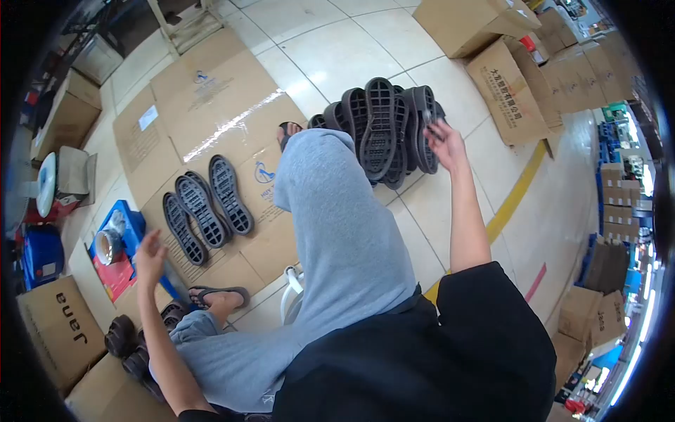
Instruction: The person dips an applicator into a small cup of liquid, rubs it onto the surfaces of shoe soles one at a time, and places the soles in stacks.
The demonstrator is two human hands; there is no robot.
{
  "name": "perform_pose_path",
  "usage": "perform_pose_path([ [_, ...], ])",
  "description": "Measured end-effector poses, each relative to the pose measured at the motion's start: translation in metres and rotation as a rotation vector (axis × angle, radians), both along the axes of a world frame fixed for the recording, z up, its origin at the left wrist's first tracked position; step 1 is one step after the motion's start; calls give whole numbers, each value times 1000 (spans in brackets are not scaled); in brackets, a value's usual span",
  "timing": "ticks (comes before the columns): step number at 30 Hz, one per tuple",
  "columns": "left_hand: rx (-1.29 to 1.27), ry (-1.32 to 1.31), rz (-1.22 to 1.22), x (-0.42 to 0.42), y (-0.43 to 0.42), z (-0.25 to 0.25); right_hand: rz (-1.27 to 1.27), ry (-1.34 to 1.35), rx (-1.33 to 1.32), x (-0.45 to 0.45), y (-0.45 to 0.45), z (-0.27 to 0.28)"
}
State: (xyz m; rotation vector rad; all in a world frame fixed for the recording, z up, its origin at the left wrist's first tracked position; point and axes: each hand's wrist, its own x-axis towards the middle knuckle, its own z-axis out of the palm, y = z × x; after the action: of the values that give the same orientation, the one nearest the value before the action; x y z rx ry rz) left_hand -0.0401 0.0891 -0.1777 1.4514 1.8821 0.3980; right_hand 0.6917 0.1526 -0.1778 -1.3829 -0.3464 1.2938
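My right hand (444, 144) is at the right side of a pile of dark shoe soles (380, 130), its fingers curled. A small blurred dark grey thing shows at the fingertips, and I cannot make out what it is. The soles have gridded faces and overlap on the tiled floor. My left hand (150, 260) is raised with its fingers apart, holding nothing, beside a blue tray (133, 218) with a roll of tape (107, 246). Several more soles (202, 207) lie in a row on a flattened cardboard sheet (211, 105), to the right of that hand.
My legs in grey trousers (337, 211) are between the two groups of soles. Dark footwear (121, 336) sits at the lower left near a carton (60, 327). An opened carton (506, 91) stands at the upper right. A yellow floor line (517, 193) runs along the right.
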Motion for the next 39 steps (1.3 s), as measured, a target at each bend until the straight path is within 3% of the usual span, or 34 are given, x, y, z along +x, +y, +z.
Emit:
perform_pose_path([
  [3,-152,-61,-73,54,-48,45,49,207,-31,-12,-9,-47],
  [6,-84,39,-155,89,-89,63,90,303,-10,-37,8,-75],
  [7,-147,-49,-78,118,-96,102,135,356,14,-52,11,-65],
  [8,-157,-149,-22,118,-110,101,184,430,5,-52,18,-75],
  [9,-186,-70,-6,127,-120,115,233,501,-6,-48,26,-87],
  [10,-186,-40,7,134,-129,123,453,14,134,-55,24,-89],
  [11,-123,-7,-4,135,-137,128,114,342,-56,-58,33,-84],
  [12,91,-57,-44,130,-152,108,209,430,12,-23,46,-115],
  [14,110,-66,3,134,-161,110,99,355,-19,-8,59,-126],
  [15,121,-74,-4,135,-165,108,46,446,-27,-5,62,-118],
  [16,131,-64,26,134,-168,107,-63,460,-4,-34,50,-78],
  [17,145,-81,23,135,-170,104,-39,439,111,-29,52,-72],
  [21,228,-140,-8,140,-171,98,142,226,105,5,56,-21],
  [23,243,-165,-13,145,-171,98,722,-104,197,36,74,0],
  [25,252,-196,-4,151,-173,99,718,-558,222,22,71,59],
  [26,285,-239,-34,154,-173,101,856,-621,262,54,98,73],
  [27,319,-277,-64,156,-172,105,916,-765,232,30,83,130],
  [28,348,-310,-87,160,-172,112,1143,-907,264,7,67,184],
  [31,397,-510,-189,176,-164,140,1363,-1192,595,-99,-26,318],
  [32,408,-530,-201,187,-160,145,1463,-1231,606,-126,-40,345],
  [34,492,-917,-194,211,-155,151,1774,-1301,657,-179,-63,388],
  [35,499,-929,-211,220,-151,150,1800,-1170,1064,-207,-70,380],
  [36,332,-1201,-221,230,-146,149,1788,-1003,1468,-239,-76,365],
  [37,143,-1465,-231,237,-143,149,1844,-1073,742,-296,-107,371],
  [39,67,-1600,-204,240,-156,160,2024,-682,754,-347,-108,333],
])
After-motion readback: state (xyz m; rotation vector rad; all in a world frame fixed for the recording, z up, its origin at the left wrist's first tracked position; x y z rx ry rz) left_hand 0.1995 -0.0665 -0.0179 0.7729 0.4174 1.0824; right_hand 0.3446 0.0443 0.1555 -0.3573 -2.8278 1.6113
